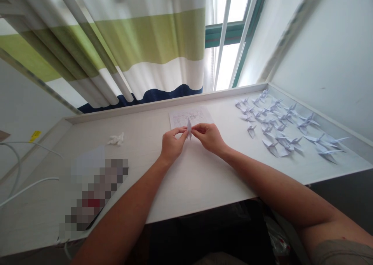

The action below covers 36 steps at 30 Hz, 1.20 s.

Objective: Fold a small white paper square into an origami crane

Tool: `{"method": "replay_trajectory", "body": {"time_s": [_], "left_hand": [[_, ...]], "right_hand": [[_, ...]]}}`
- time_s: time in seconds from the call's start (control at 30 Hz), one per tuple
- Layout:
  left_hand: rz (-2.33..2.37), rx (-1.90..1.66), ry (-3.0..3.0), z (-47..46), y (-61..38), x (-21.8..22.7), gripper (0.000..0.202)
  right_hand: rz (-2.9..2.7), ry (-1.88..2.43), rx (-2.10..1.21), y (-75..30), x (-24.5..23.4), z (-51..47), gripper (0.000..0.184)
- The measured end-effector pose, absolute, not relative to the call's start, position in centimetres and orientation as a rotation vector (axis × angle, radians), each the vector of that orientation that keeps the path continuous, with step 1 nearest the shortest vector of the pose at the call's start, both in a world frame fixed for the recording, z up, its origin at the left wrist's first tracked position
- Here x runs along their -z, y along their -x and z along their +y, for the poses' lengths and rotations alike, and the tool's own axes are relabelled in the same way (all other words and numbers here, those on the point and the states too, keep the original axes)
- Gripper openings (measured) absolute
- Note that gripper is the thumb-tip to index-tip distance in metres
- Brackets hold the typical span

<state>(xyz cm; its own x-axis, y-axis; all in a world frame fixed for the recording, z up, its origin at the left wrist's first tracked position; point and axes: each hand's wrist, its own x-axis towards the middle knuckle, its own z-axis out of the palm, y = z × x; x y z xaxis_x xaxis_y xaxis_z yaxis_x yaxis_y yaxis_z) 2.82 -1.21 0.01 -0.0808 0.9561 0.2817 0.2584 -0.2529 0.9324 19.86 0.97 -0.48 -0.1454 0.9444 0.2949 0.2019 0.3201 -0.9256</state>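
Note:
A small piece of folded white paper point(189, 128) is held upright between my two hands, above the middle of the desk. My left hand point(174, 142) pinches it from the left with thumb and fingers. From the right, my right hand point(208, 136) grips its other side with thumb and forefinger. Its exact folds are too small to make out. Just behind the hands lies a sheet of printed paper point(177, 117), partly covered by them. Several folded white paper cranes point(271, 119) stand in a group on the right side of the desk.
The white desk point(186, 191) has a raised rim at the back. On its left lie a crumpled white tissue point(116, 139), a pale sheet point(90, 158), a blurred-out long object point(99, 195) and white cables point(29, 187). A striped curtain point(140, 43) hangs behind, beside a barred window point(227, 35).

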Motion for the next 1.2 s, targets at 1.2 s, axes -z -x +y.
{"method": "replay_trajectory", "body": {"time_s": [1.2], "left_hand": [[1.099,-1.452,-1.054,-0.69,-3.23,0.1,0.03]], "right_hand": [[-1.422,0.991,-1.108,-19.72,0.76,1.47,0.033]]}}
